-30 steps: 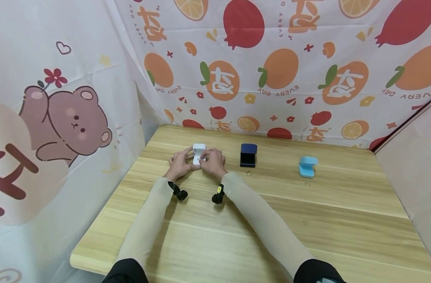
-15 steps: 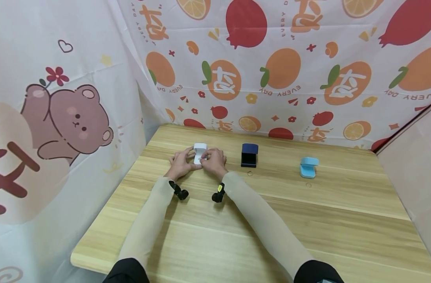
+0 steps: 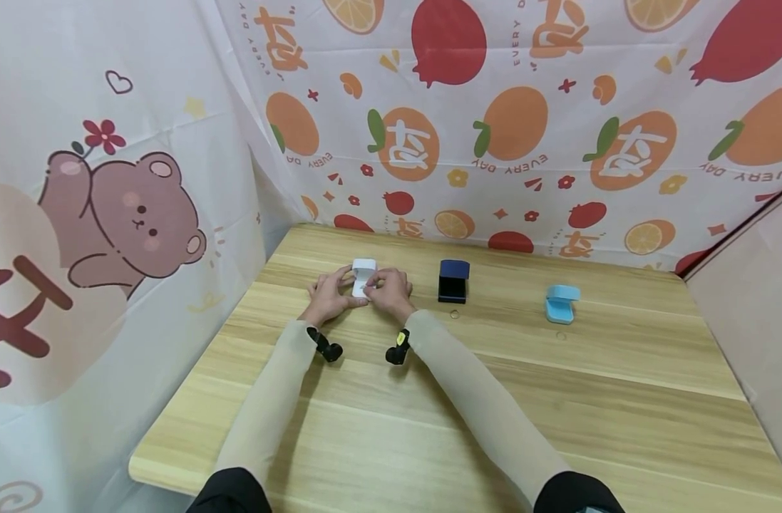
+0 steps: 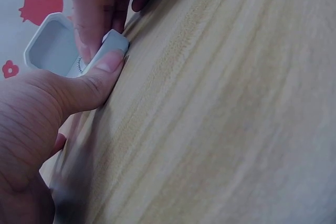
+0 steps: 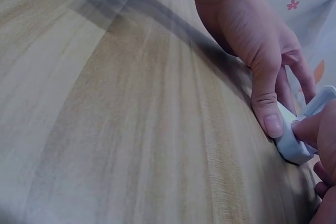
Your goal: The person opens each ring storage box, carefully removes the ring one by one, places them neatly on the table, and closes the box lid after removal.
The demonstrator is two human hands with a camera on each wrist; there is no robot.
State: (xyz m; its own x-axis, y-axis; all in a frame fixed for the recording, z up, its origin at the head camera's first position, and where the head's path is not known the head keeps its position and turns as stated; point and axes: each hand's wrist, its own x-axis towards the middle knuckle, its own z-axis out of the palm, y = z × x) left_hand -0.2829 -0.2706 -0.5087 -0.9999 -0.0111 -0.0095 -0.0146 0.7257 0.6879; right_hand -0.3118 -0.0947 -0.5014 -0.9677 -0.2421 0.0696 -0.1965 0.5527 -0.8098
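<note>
A small white ring box (image 3: 363,268) stands on the wooden table with its lid raised. My left hand (image 3: 329,298) holds it from the left, thumb along its front edge, as the left wrist view shows. The fingers of my right hand (image 3: 393,292) reach into the base from the right and pinch a ring (image 4: 80,65) at the slot. Only a thin beaded arc of that ring shows; the fingertips hide the rest. In the right wrist view the thumb of the left hand presses the front wall of the box base (image 5: 292,148).
Right of the hands stands an opened dark blue ring box (image 3: 453,279), with a gold ring (image 3: 455,314) before it. Farther right is an opened light blue ring box (image 3: 561,304), a thin ring (image 3: 561,336) in front. A printed cloth (image 3: 467,199) hangs behind the table.
The hands stay at the white box, with the right fingers shifting only very slightly in its base. The whole head view has drifted a little; the other boxes and rings stay put.
</note>
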